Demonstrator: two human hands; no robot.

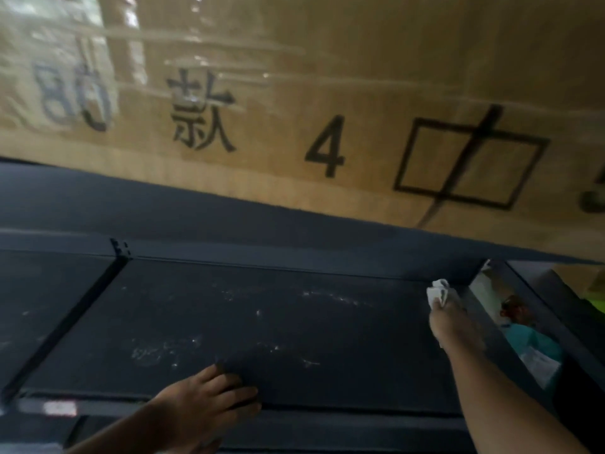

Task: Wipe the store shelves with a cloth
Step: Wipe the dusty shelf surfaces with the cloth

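A dark grey metal shelf fills the lower half of the head view, marked with pale dust smears. My right hand reaches to its far right corner and is shut on a crumpled white cloth, which presses against the shelf there. My left hand lies flat on the shelf's front edge, fingers spread, holding nothing.
A big brown cardboard box with black printed characters stands on the upper shelf level just behind. A second shelf panel adjoins on the left. Goods in teal and white packaging show through the gap on the right.
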